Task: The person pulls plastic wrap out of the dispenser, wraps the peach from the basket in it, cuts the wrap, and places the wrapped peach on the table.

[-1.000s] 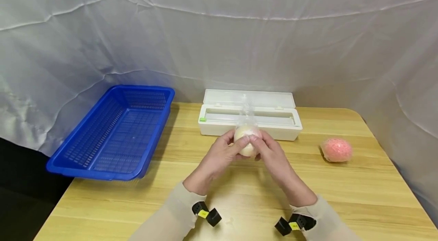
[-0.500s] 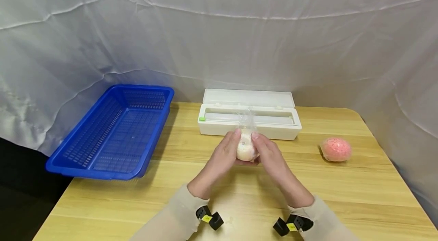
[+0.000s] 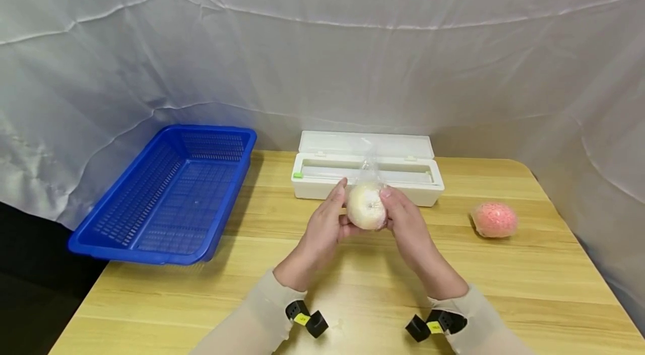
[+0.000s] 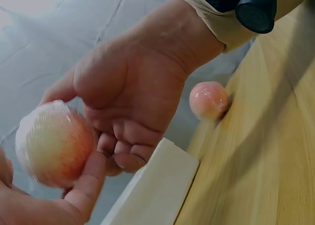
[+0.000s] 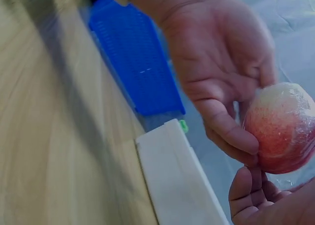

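Observation:
A peach (image 3: 367,208), pale yellow with a red blush, is wrapped tightly in clear film and held above the table by both hands. My left hand (image 3: 322,226) curls its fingers against the left and underside, with its thumb raised at that side. My right hand (image 3: 409,229) grips the right side, its thumb pressing on the film. A loose twist of clear film (image 3: 369,167) rises from the far side. The blushed underside of the peach (image 5: 283,131) shows in the right wrist view. Fingers partly hide it in each view.
Behind the hands sits a white cling film dispenser (image 3: 322,191) with its lid raised and a green tab at its left end. A blue plastic basket (image 3: 201,251) stands left on the wooden table (image 3: 529,288). Another film-wrapped pink peach (image 3: 495,220) lies right.
The peach has been turned in the hands and now shows more of its pale side. My left thumb has come off its face; the right thumb has shifted to the right side.

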A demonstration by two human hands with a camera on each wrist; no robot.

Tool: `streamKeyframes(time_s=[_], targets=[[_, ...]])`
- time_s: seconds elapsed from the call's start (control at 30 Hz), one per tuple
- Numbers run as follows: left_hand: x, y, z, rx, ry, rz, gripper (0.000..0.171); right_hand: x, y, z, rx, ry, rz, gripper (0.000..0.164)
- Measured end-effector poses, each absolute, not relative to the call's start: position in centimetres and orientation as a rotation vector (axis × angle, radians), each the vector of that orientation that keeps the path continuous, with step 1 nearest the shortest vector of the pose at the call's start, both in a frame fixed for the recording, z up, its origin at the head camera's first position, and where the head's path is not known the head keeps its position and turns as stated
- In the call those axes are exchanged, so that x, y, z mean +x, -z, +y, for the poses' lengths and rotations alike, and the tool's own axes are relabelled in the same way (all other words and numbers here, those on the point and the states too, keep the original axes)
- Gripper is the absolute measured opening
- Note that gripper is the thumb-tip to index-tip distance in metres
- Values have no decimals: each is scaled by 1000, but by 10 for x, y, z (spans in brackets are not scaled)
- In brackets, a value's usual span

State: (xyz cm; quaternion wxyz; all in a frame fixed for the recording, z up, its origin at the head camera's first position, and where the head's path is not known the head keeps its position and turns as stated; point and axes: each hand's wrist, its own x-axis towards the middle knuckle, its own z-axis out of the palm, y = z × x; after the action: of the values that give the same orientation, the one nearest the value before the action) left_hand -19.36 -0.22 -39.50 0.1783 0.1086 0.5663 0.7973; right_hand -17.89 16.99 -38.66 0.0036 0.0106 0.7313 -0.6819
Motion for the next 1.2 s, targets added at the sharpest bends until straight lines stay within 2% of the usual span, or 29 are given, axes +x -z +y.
streamKeyframes(time_s=[0.1,0.3,0.47,0.6,0.7,0.97,1.07,1.2], targets=[[-194,393,-5,257,-2299,1527,61,-178,383,172,3,2266,2165,49],[-199,394,-7,313,-2280,1452,57,-175,382,173,-142,2496,1928,25],[-201,392,-12,403,-2186,1383,65,-176,386,177,-150,2438,1972,30],[-202,390,-14,403,-2176,1375,57,-178,387,176,-12,2310,2144,28],[-204,390,-15,346,-2180,1553,55,-179,387,174,52,2209,2273,29],[-201,394,-15,380,-1936,2068,69,-178,384,173,95,2105,2472,39],[-199,395,-16,417,-1892,2092,73,-181,382,177,173,2190,2510,34],[-196,395,-20,424,-1838,2112,79,-182,377,185,249,2386,2521,18]])
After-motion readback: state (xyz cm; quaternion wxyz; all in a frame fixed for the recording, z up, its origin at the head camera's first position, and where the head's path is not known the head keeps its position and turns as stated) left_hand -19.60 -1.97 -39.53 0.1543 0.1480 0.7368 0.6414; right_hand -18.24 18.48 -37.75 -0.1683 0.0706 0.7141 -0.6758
